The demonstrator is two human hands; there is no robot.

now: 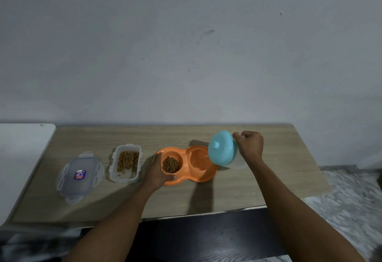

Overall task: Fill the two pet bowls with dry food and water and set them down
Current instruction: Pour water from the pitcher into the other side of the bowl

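Observation:
An orange double pet bowl (203, 176) sits mid-table. Its left well holds brown dry food (170, 164); the right well (200, 160) looks orange inside, and I cannot tell whether water is in it. My left hand (158, 171) grips the bowl's left rim. My right hand (250, 146) holds a clear jug with a teal lid (222, 148), tipped on its side with the lid facing the right well.
A clear food container (126, 163) with kibble stands left of the bowl. Its lid (79, 177) lies further left. A white surface (22, 150) adjoins the wooden table (268, 183) on the left. The table's front edge is near me; floor shows at right.

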